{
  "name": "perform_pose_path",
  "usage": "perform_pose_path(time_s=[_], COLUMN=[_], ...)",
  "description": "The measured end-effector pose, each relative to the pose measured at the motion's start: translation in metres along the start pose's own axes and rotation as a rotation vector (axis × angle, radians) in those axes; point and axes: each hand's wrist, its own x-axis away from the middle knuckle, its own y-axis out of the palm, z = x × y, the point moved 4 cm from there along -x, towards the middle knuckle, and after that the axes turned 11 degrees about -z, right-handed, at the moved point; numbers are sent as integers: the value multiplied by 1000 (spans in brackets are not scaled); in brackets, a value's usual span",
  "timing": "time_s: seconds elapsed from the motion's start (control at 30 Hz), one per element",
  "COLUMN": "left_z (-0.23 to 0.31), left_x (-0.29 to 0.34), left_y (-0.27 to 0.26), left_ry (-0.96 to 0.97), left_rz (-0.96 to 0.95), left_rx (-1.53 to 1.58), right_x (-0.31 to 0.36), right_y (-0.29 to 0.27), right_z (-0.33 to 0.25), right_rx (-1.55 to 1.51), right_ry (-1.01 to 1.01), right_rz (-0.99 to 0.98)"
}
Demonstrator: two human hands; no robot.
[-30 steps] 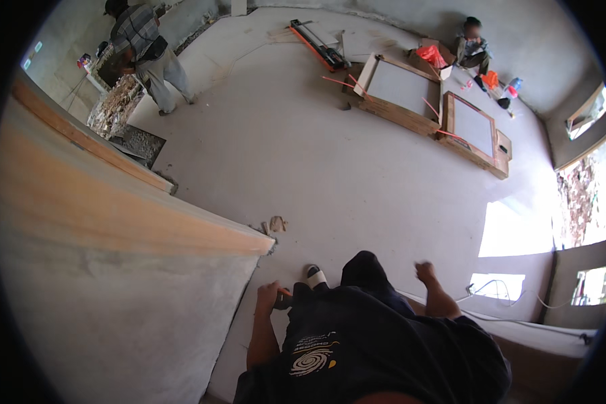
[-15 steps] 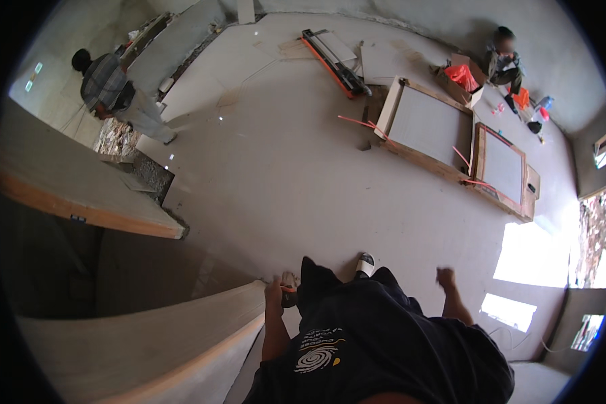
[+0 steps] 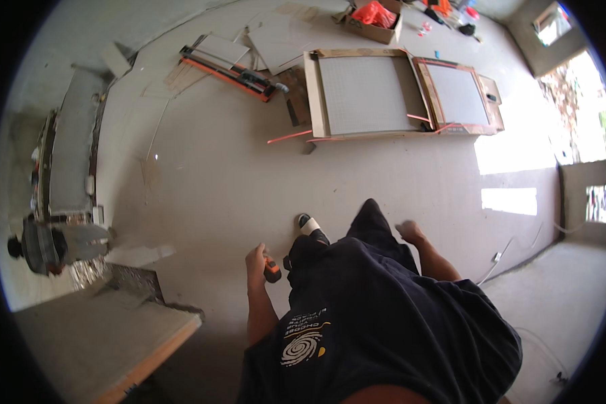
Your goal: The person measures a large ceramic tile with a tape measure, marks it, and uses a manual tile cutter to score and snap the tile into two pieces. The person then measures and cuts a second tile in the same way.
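Note:
My left hand point(image 3: 255, 261) hangs low at my side, its fingers closed around an orange-and-black tape measure point(image 3: 271, 269). My right hand point(image 3: 409, 231) is held out in front of my right leg, fingers curled in, and nothing shows in it. Beneath me one foot point(image 3: 308, 225) in a black-and-white slipper is on the grey floor point(image 3: 209, 202). Ahead lie two opened cardboard boxes of grey tiles: a larger box point(image 3: 312, 87) and a smaller box point(image 3: 486, 101). Pink straps point(image 3: 289, 137) stick out from them.
An orange-and-black tile cutter point(image 3: 229, 75) lies beside loose tiles point(image 3: 286, 46). Behind the boxes is a carton point(image 3: 396, 25) with a red plastic bag. To the left a person point(image 3: 47, 248) stands beyond a concrete ledge point(image 3: 128, 343). A cable point(image 3: 505, 259) trails along the right.
My view has turned right and I have stepped forward, away from the near ledge. The tape measure now shows clearly in my left hand. The person seated at the far right has left view.

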Motion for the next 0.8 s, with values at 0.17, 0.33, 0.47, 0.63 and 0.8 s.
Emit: perform_pose_path(time_s=[0.17,0.33,0.47,0.63,0.8], left_z=[150,216,219,182,120], left_x=[-105,-186,-256,-379,-517], left_y=[71,170,251,353,424], left_ry=[172,168,28,81,-116], left_rz=[-181,-145,-86,-96,-88], left_rx=[-318,-403,-444,-598,-720], right_x=[56,-20,-158,-346,-528], right_y=[46,-34,-170,-270,-301], right_z=[120,130,74,46,132], right_rx=[-803,-596,-451,-573,178], right_ry=[571,625,406,121,24], right_rz=[108,151,83,276,933])
